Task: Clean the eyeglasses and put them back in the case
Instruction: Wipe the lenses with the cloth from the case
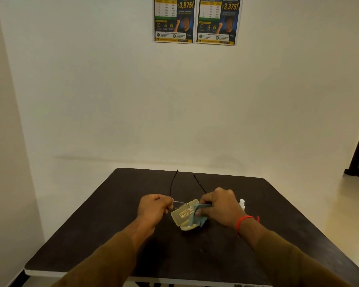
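Head view: left hand (153, 208) grip clenched on thin-framed eyeglasses (179, 204), right hand (218, 206) pinching soft teal cloth (199, 214).

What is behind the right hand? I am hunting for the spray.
A small white spray bottle stands on the dark table behind the right hand. The hand hides its lower part.

Single head-worn wide-angle view, looking forward and down from the near edge of the dark desk (257, 204). Both forearms enter from the bottom, hands mid-frame, fairly close. Far wall (112, 100) fills the upper half, posters (195, 19) top centre.
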